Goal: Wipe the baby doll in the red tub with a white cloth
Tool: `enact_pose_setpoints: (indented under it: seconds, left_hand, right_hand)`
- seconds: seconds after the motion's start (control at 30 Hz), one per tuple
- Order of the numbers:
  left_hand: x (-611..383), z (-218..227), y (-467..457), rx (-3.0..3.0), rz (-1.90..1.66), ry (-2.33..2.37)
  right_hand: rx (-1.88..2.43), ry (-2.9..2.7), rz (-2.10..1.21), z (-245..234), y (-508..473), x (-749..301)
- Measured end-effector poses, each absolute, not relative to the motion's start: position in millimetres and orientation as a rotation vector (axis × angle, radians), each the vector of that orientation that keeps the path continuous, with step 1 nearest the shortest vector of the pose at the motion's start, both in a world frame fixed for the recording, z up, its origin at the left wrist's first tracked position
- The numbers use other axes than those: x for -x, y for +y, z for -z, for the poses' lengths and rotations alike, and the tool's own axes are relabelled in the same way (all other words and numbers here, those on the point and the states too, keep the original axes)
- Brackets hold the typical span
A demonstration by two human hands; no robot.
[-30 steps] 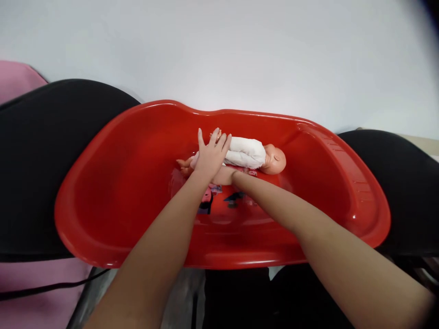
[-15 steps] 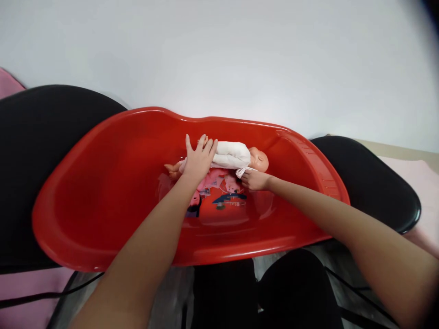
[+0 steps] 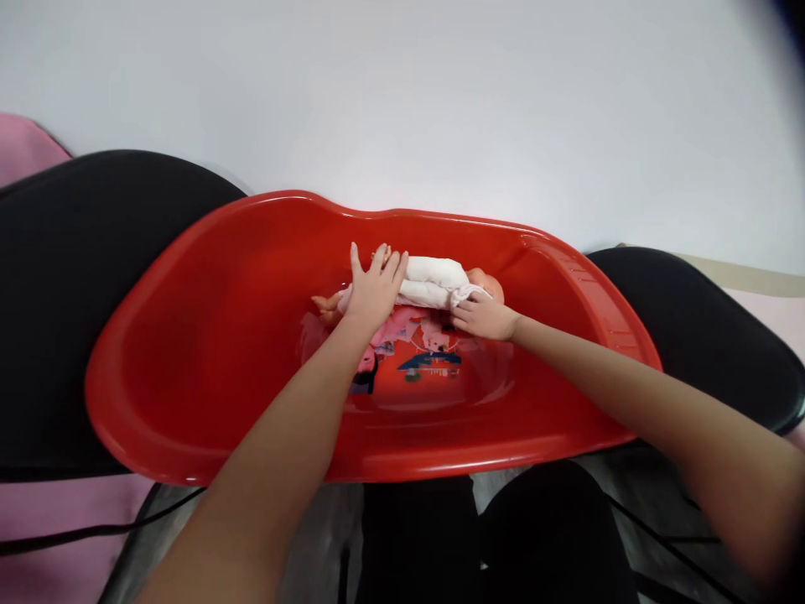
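A baby doll (image 3: 433, 270) in white clothing lies on its side in a red plastic baby bathtub (image 3: 189, 419), head to the right and feet to the left. My left hand (image 3: 376, 289) rests on the doll's lower body, fingers spread. A small whitish cloth (image 3: 469, 294) is pinched in my right hand (image 3: 484, 317) against the doll's neck and chin. That hand and cloth cover part of the doll's face. Printed pictures (image 3: 428, 356) show on the tub's floor below the doll.
The tub sits across a black chair seat (image 3: 94, 294) on the left and another black seat (image 3: 710, 335) on the right. Behind it stands a pale wall (image 3: 402, 101). My knees (image 3: 534, 528) are beneath the near rim.
My right hand has raised the cloth from beside the doll's shoulder to its neck and chin. My left hand stays on the doll. The whole view has shifted slightly.
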State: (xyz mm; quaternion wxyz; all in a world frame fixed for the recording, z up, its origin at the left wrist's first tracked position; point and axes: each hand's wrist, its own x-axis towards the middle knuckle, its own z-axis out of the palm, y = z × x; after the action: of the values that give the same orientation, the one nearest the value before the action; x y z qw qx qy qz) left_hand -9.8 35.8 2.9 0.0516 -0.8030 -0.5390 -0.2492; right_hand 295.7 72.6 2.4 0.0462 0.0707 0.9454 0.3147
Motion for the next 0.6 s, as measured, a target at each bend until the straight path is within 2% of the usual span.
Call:
enact_pose_setpoints:
  seconds: [0.13, 0.23, 0.47, 0.6]
  left_hand:
    - [8.5, -5.6, 34.4, 2.464, 0.794, -1.652]
    - [8.6, -3.4, 35.1, 2.447, 0.811, -1.622]
    - [9.0, 1.2, 35.7, 2.354, 0.654, -1.587]
    - [9.0, 0.2, 34.9, 2.339, 0.607, -1.581]
  right_hand:
    - [-0.223, 2.843, -0.745, 32.1, 74.9, -312.5]
    - [-0.092, 2.849, -0.681, 37.4, 67.8, -302.8]
    - [0.027, 3.006, -0.953, -7.5, 50.3, -235.4]
    - [-0.132, 2.983, -1.136, -15.4, 62.1, -229.5]
